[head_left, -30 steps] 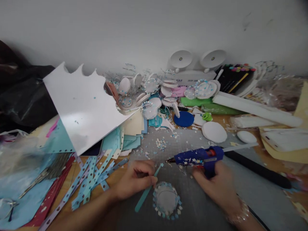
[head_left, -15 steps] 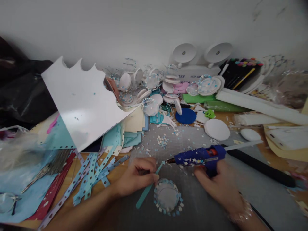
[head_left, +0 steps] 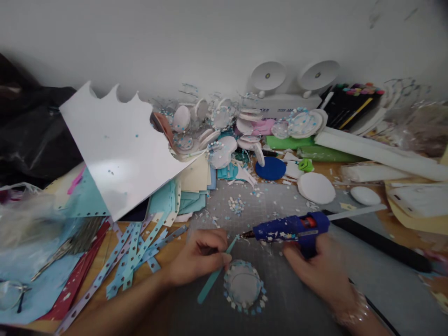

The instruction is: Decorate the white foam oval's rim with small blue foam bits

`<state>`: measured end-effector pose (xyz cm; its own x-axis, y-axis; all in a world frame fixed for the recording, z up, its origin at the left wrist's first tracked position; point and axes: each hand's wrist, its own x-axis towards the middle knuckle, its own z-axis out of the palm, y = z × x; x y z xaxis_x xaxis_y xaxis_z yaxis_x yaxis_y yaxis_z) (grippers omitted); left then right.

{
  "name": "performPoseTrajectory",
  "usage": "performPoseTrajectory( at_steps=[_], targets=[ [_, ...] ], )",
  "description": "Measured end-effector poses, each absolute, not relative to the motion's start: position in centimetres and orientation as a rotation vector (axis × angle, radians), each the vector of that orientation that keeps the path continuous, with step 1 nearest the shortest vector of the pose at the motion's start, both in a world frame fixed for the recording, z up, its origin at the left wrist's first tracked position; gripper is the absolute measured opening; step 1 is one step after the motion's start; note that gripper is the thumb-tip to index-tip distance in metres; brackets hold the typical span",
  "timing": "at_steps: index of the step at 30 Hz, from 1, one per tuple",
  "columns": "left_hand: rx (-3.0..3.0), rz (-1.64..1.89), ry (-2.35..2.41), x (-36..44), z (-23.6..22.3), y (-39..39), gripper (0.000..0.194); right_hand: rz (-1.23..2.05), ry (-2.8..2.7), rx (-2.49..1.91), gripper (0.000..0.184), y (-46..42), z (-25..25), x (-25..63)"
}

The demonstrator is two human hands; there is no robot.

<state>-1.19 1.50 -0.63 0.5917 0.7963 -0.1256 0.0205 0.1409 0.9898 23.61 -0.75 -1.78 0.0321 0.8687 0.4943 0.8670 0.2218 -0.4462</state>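
Observation:
Between the fingers of my left hand (head_left: 203, 254) is a pair of turquoise tweezers (head_left: 209, 285), closed in a pinch. Their tip holds a tiny light-blue paper piece, close to the nozzle of a blue hot glue gun (head_left: 280, 229). My right hand (head_left: 320, 266) is wrapped around the glue gun's handle, with a white glue stick (head_left: 359, 212) sticking out of its back. Just below the tweezers lies a round white disc (head_left: 244, 283) edged with small blue and white paper flowers. Whether nozzle and paper piece touch, I cannot tell.
Small loose paper flowers (head_left: 237, 205) lie on the grey cutting mat (head_left: 217, 196). Decorated discs are heaped at the back. A large white wavy-edged board (head_left: 119, 154) leans at left, above punched paper strips (head_left: 131, 254). A black rod (head_left: 381, 240) and white foam disc (head_left: 316, 188) are at right.
Hardly anything differs. Both hands keep their places, and the back end of the glue gun has shifted very slightly to the right.

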Motion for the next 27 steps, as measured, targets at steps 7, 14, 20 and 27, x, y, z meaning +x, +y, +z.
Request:
performPoseTrajectory(
  at_steps=[7, 14, 20, 27],
  targets=[
    [1.336, 0.656, 0.764, -1.1, -0.7, 1.5, 0.038, 0.041, -1.828, -1.616, 0.018, -0.9, -1.9, 23.7],
    [1.289, 0.636, 0.825, -1.3, -0.8, 1.2, 0.036, -0.041, -1.839, -1.635, 0.025, -0.3, -3.3, 24.5],
    [1.194, 0.76, 0.961, -1.1, -1.1, 0.8, 0.028, 0.021, -1.681, -1.66, 0.033, 0.7, -3.1, 26.6],
    [1.055, 0.921, 1.05, -0.9, 1.4, -0.8, 0.026, -0.177, -1.775, -1.774, 0.028, -0.9, -5.1, 29.8]
  ],
)
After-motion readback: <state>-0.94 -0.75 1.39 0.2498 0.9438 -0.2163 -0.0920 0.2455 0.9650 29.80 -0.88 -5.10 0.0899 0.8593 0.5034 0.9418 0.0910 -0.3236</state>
